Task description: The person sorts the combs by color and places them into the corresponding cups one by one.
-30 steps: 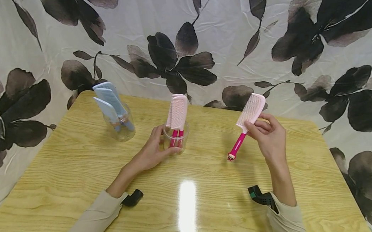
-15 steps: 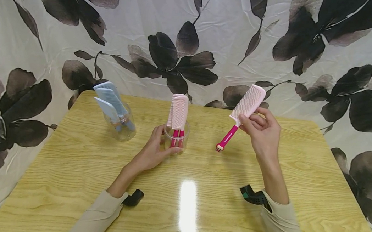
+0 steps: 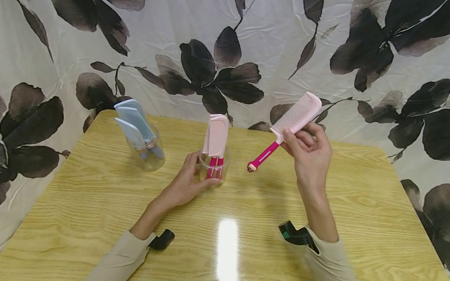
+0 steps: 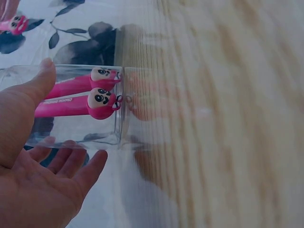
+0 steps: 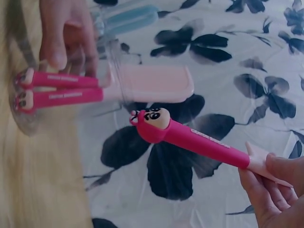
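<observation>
A pink comb [image 3: 297, 114] with a magenta handle is pinched at its neck by my right hand [image 3: 309, 159], held in the air right of the middle jar. Its handle slants down to the left and ends in a small cartoon face, clear in the right wrist view [image 5: 153, 124]. Around the clear jar [image 3: 226, 168] my left hand [image 3: 186, 182] curls, thumb in front and fingers on the far left side. Two pink combs [image 3: 216, 135] stand in that jar, handles down, with face-shaped ends [image 4: 100, 100] near its bottom.
At the left on the wooden table [image 3: 88, 218] stands another clear jar [image 3: 155, 157] with several light blue combs [image 3: 136, 120] leaning left. A white cloth with dark flowers [image 3: 277, 40] hangs behind the table's back edge.
My right hand has moved left with the pink comb, which has risen and tilted so that its handle end points toward the middle jar. The left hand and both jars stay put.
</observation>
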Tool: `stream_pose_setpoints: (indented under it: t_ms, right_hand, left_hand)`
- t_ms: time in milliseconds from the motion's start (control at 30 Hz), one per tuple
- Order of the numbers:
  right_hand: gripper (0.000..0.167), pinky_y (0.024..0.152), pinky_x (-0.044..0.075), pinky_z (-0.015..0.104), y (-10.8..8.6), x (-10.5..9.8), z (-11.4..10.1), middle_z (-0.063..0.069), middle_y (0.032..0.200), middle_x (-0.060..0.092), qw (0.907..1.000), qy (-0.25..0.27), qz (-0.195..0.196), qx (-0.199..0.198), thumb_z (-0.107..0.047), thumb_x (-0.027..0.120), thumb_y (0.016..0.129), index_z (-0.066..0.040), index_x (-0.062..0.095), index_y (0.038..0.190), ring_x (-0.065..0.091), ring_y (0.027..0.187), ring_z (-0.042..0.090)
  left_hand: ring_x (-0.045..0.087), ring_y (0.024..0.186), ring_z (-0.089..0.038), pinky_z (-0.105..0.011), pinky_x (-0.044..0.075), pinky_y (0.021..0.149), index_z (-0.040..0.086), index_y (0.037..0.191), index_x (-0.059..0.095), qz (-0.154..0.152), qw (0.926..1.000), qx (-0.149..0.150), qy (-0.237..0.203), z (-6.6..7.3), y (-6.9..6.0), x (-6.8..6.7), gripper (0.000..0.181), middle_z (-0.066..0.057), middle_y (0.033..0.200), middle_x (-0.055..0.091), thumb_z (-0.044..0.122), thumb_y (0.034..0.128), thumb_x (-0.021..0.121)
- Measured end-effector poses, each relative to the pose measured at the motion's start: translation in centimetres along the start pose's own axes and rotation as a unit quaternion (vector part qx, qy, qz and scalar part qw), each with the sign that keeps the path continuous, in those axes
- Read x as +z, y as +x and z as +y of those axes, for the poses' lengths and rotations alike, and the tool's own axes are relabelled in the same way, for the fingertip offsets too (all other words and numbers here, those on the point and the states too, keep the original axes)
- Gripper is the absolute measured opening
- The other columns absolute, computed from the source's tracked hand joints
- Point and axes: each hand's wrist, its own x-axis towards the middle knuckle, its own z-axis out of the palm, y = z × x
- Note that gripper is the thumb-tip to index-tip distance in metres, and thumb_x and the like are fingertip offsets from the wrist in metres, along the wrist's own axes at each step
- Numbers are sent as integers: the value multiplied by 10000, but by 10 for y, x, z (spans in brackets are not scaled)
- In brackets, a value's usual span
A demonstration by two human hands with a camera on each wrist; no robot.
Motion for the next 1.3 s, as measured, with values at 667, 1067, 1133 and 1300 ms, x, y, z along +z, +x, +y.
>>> stream_pose_setpoints:
  t_ms: [667,1067,1133,1300]
  right_hand:
    - [281,814,618,391,0,49,19,123,942,715,9954,832,-55,-475,120,690,920,-25,605,1145,719,806,179]
    - [330,865,600,434,-12,67,38,146,1032,710,9968,558,-399,-410,107,699,921,3,580,1210,721,912,210]
    - [331,864,601,435,-14,70,40,142,1034,703,9970,534,-445,-350,106,702,919,3,577,1209,713,912,208]
    - [318,849,607,429,-19,76,47,132,1018,704,9971,418,-570,-282,117,698,915,19,571,1190,705,902,198]
  left_hand:
    - [411,1360,-356,-507,442,1102,20,1562,251,30,10000,-35,31,-1,-1,-1,858,-213,1474,333,195,926,799]
    - [410,1359,-328,-515,416,1132,32,1566,248,24,10000,-47,71,1,1,0,876,-182,1444,350,200,915,810]
    - [411,1363,-331,-516,414,1134,31,1563,254,30,10000,-41,52,1,1,1,875,-184,1445,349,200,912,814]
    - [402,1371,-335,-521,410,1136,33,1563,257,53,10000,-60,-2,1,1,1,882,-187,1457,341,194,905,821]
